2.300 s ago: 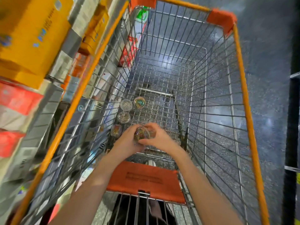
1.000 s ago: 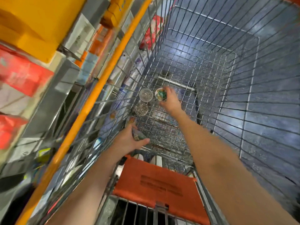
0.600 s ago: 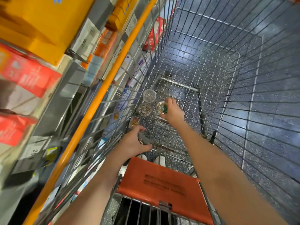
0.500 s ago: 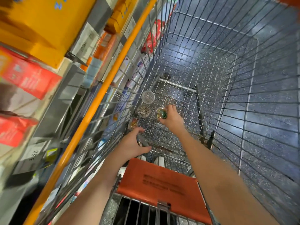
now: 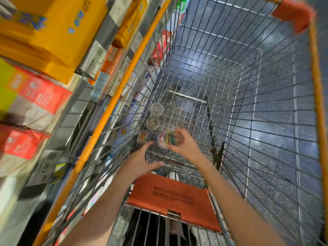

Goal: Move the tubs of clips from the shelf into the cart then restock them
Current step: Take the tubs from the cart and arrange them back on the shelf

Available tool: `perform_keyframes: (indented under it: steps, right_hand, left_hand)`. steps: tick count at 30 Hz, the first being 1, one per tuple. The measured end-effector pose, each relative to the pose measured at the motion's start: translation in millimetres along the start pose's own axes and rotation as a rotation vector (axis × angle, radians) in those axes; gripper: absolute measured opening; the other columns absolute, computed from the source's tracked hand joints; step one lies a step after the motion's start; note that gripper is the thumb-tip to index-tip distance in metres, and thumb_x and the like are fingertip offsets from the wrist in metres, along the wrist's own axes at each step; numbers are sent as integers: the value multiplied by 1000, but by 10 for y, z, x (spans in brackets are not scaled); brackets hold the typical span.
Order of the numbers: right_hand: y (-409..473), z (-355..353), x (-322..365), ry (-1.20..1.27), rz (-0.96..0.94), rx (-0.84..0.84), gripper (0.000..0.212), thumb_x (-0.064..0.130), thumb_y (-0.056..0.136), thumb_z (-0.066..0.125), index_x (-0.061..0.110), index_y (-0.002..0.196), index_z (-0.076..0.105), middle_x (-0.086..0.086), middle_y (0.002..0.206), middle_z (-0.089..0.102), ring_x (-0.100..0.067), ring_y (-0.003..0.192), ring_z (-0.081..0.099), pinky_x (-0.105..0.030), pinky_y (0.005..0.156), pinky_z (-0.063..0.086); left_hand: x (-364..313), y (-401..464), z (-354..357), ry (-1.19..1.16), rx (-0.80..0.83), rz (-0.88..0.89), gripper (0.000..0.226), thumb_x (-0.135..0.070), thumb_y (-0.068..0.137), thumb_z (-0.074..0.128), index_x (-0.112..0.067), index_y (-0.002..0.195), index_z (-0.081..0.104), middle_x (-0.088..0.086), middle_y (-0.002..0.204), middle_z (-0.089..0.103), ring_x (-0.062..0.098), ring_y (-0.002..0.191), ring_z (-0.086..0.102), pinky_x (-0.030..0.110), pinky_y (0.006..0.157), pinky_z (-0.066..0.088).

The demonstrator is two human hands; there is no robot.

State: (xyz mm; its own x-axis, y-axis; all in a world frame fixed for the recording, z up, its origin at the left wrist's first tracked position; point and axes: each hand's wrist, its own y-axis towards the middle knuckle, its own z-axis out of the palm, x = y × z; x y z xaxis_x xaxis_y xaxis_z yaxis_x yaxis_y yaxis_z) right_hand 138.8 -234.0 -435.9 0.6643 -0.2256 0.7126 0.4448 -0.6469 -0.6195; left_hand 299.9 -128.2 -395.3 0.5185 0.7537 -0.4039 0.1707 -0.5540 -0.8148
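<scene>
Right hand has the grip, fingers curled round the tub of coloured clips, holding it tipped on its side just above the cart floor at centre frame, its round lid facing lower left toward the other hand. Left hand sits just beside it, lower left, fingers spread and relaxed, pinching nothing that I can make out, though blur hides whether it touches the tub. Up and left of the held tub, 3 more tubs line the cart's left wall: another coloured one nearest, then a tub of metal clips, then a paler tub farthest up. Shelf runs along the upper left of the frame, so my read is the tub must travel up and left, over the orange rim. Left hand is nearer that side; both forearms reach down steeply into the cart.
</scene>
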Motion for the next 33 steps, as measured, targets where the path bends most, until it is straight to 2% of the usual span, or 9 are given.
perform_keyframes:
  steps: [2, 4, 7, 11, 17, 20, 22, 27, 33]
  right_hand:
    - [-107, -35, 58, 10, 9, 85, 62, 35, 72, 78, 25, 124, 46, 8, 116, 54, -10, 100, 56, -31, 86, 51]
    - [-175, -29, 104, -1, 24, 174, 62, 36, 72, 77, 26, 125, 45, 8, 114, 53, -10, 97, 56, -26, 81, 50]
    - [-222, 34, 145, 17, 37, 252, 58, 36, 74, 76, 28, 123, 46, 14, 107, 51, -6, 92, 56, -22, 75, 48]
    - [-235, 98, 137, 59, 50, 270, 54, 36, 75, 76, 29, 120, 48, 17, 106, 52, -5, 92, 58, -28, 80, 53]
    - [-204, 102, 72, 53, 64, 337, 57, 41, 74, 75, 26, 123, 49, 14, 115, 56, -8, 101, 59, -36, 89, 52]
    - [-181, 109, 57, 21, 67, 381, 61, 41, 77, 73, 24, 130, 47, 9, 126, 54, -8, 109, 55, -31, 96, 47]
    - [-125, 95, 85, 4, 49, 372, 57, 39, 79, 71, 24, 129, 48, 8, 128, 53, -9, 112, 53, -28, 96, 45]
    - [160, 65, 156, -110, 3, 268, 58, 40, 83, 67, 21, 133, 45, 5, 132, 52, -13, 116, 51, -34, 101, 43]
    - [663, 47, 230, -425, -102, 109, 60, 26, 84, 67, 15, 137, 41, -4, 135, 50, -21, 120, 50, -37, 103, 42]
  left_hand:
    - [1, 2, 2, 82, -19, 6, 101, -66, 66, 69, -48, 142, 6, 0, 109, 66, 22, 94, 65, 36, 78, 53]
    - [11, 19, 5, 134, -49, 25, 104, -63, 66, 71, -47, 143, 3, 0, 108, 65, 20, 95, 64, 35, 76, 53]
    - [28, 39, 2, 167, -59, 84, 94, -64, 65, 70, -45, 140, 16, -6, 120, 63, 17, 104, 61, 37, 81, 53]
    - [41, 27, 20, 209, -103, 101, 79, -67, 68, 66, -41, 134, 32, -11, 124, 59, 14, 110, 58, 34, 87, 49]
    - [97, 51, 37, 173, -115, 114, 71, -68, 66, 67, -40, 125, 40, -14, 114, 63, 12, 100, 61, 36, 82, 52]
    - [139, 85, 40, 156, -105, 103, 64, -66, 65, 68, -38, 118, 45, -13, 106, 65, 12, 93, 62, 36, 79, 52]
    - [170, 100, 44, 178, -119, 67, 62, -66, 66, 68, -35, 116, 47, -11, 103, 65, 14, 93, 62, 34, 79, 51]
    - [257, 144, 103, 259, -148, 3, 64, -71, 66, 63, -30, 113, 48, -7, 103, 65, 19, 97, 63, 34, 81, 50]
    - [305, 199, 148, 231, -142, -17, 63, -66, 68, 65, -25, 113, 48, -1, 108, 65, 23, 100, 61, 34, 83, 48]
